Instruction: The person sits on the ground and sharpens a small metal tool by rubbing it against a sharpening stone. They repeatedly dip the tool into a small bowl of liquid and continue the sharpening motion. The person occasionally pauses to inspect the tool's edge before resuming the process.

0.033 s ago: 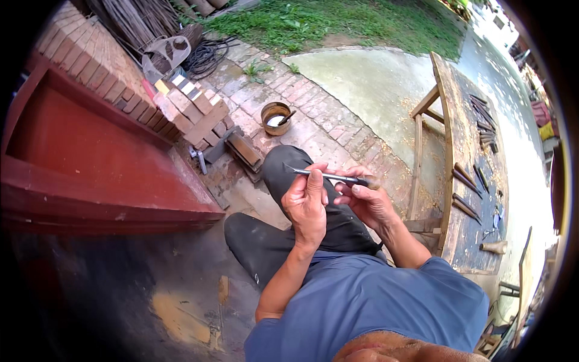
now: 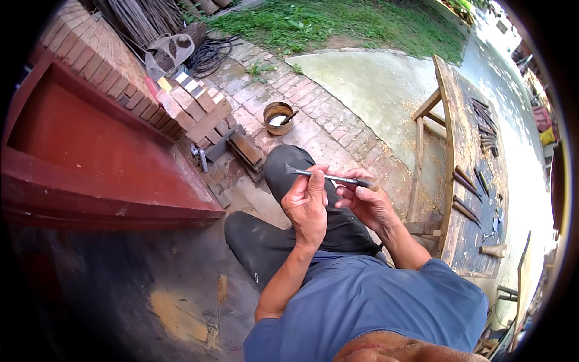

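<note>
Fingers [image 2: 316,184] of the left hand [image 2: 306,214] pinch the shaft of a metal tool [image 2: 336,178], its flared tip over the knee [image 2: 281,158]. The right hand [image 2: 374,207] closes lightly on the handle, partly hiding it. Beyond the knee, a bowl [image 2: 278,131] holds something white, hard to identify.

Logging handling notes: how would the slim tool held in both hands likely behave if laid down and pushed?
The slim tool is probably stiff: its shaft runs straight between the left hand and right hand. Grey and metallic-looking, it may feel heavy for its size. The flared tip, wider than the shaft, could keep it from rolling freely.
</note>
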The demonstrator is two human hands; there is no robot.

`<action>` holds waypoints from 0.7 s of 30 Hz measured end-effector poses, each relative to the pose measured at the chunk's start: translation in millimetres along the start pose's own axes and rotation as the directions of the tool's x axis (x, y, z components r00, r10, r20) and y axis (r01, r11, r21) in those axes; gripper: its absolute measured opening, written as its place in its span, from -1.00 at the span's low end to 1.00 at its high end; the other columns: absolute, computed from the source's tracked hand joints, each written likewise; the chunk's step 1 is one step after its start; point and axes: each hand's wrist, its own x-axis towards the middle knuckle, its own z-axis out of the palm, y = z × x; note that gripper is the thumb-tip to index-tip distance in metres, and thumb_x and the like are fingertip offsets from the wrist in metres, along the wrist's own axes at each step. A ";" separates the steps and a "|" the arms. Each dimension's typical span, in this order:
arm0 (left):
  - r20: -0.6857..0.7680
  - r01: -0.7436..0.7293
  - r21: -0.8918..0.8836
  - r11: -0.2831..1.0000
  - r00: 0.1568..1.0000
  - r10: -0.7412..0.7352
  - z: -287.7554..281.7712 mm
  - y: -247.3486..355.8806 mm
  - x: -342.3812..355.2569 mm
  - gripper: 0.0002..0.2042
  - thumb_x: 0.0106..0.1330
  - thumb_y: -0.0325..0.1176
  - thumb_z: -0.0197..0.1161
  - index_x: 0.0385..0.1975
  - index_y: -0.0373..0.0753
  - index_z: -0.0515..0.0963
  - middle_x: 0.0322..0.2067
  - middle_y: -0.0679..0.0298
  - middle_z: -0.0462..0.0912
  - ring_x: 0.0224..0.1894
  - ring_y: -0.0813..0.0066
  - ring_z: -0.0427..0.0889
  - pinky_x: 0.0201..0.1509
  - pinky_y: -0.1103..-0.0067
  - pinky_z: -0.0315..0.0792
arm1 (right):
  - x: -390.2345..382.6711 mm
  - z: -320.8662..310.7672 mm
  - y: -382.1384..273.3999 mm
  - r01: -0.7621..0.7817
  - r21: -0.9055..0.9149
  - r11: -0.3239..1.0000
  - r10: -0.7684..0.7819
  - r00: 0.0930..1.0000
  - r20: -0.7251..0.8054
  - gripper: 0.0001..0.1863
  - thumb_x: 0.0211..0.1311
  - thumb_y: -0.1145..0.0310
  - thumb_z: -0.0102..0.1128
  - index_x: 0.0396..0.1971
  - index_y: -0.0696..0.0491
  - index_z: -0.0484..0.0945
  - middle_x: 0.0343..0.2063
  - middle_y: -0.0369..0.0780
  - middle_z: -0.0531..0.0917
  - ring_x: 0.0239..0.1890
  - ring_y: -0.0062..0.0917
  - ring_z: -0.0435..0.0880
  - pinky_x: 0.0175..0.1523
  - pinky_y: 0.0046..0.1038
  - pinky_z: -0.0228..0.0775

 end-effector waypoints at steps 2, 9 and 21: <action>-0.012 -0.014 0.105 0.994 1.000 0.016 -3.9 9.2 -4.7 -0.67 0.64 -0.17 0.28 -0.09 -0.37 0.75 -0.32 0.30 0.80 -0.51 0.81 0.39 -0.46 0.71 0.23 | -3.6 -10.4 3.7 -0.072 0.042 0.997 0.068 0.994 0.088 -0.47 0.39 0.20 0.49 0.18 0.18 0.54 0.05 -0.04 0.71 0.03 -0.34 0.81 0.11 -0.17 0.76; 0.093 -0.216 0.253 0.943 0.976 0.198 -14.9 9.2 -15.7 -0.73 0.60 -0.29 0.33 -0.20 -0.43 0.73 -0.31 0.29 0.78 -0.46 0.77 0.45 -0.42 0.66 0.32 | -13.4 -3.8 15.7 -0.226 -0.125 0.966 0.232 0.972 0.032 -0.47 0.51 -0.03 0.30 -0.02 0.23 0.67 -0.20 -0.07 0.77 -0.32 -0.43 0.77 -0.24 -0.39 0.61; 0.116 -0.121 0.195 0.973 0.988 0.099 -24.1 19.9 -19.1 -0.75 0.64 -0.35 0.25 -0.10 -0.45 0.72 -0.39 0.30 0.63 -0.63 0.71 0.50 -0.56 0.64 0.36 | 1.0 3.0 31.7 -0.296 -0.254 0.921 0.328 0.940 0.093 -0.50 0.51 -0.06 0.30 -0.22 0.18 0.73 -0.34 -0.16 0.77 -0.40 -0.50 0.73 -0.24 -0.46 0.51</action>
